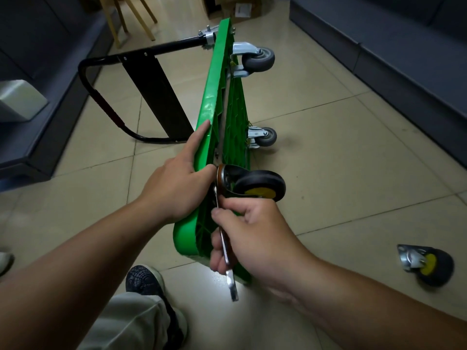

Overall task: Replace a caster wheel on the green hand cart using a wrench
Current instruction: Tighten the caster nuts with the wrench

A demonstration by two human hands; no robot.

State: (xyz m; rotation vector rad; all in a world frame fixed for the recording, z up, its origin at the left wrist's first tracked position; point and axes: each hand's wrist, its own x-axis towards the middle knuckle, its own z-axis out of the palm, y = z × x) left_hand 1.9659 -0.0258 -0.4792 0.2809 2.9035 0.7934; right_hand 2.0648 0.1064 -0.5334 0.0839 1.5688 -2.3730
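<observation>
Looking down from the head view, the green plastic hand cart (214, 97) stands on its long edge on the pale tiled floor (341, 160), its underside facing right and its black tubular handle (101, 97) folded out to the left. The left hand (177, 188) steadies the deck's upper rim, index finger laid straight along it and thumb against the rim just beside the near caster; its other fingers are hidden. The right hand (255, 231) is clenched round the shaft of a flat silver metal wrench (231, 281), whose upper end reaches the mounting plate of the black caster wheel with a yellow hub (260, 185) at the near corner. The wrench head itself is hidden there, so it may be seated on a fastener, but that cannot be confirmed. Two grey rubber casters (260, 58) sit further along the underside. A second black-and-yellow caster with a bare steel plate (427, 265) lies loose on the floor, well apart to the right. Judging by this, one wheel is already off and another sits in place; securing its fasteners and righting the cart appear to remain.
</observation>
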